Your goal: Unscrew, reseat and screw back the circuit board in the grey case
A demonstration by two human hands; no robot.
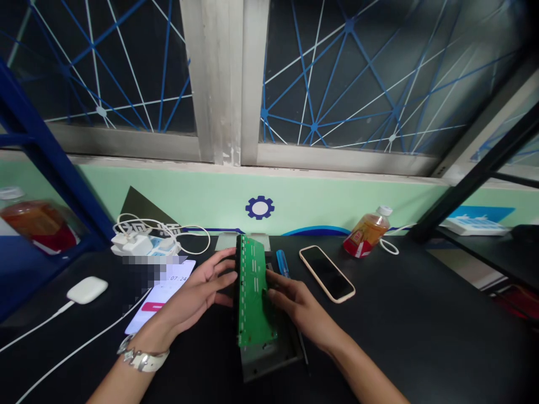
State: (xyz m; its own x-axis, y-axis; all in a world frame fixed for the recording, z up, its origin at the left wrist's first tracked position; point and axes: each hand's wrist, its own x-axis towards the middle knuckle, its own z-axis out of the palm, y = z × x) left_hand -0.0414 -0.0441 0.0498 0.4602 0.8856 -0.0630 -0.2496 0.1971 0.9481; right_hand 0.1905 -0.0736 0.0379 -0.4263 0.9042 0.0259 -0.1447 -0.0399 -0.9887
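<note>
A long green circuit board stands tilted over a dark metal tray-like housing in front of me. My left hand grips the board's left edge, its fingers curled against the black parts along that side. On the opposite edge, my right hand holds the board between thumb and fingers. Some fingertips are hidden behind the board. Just beyond my right hand lies a screwdriver with a blue handle; its thin shaft shows again below the hand.
Right of the board lies a phone in a pale case. A lit phone is partly under my left forearm. White chargers and cables, a white earphone case and drink bottles stand around the black table.
</note>
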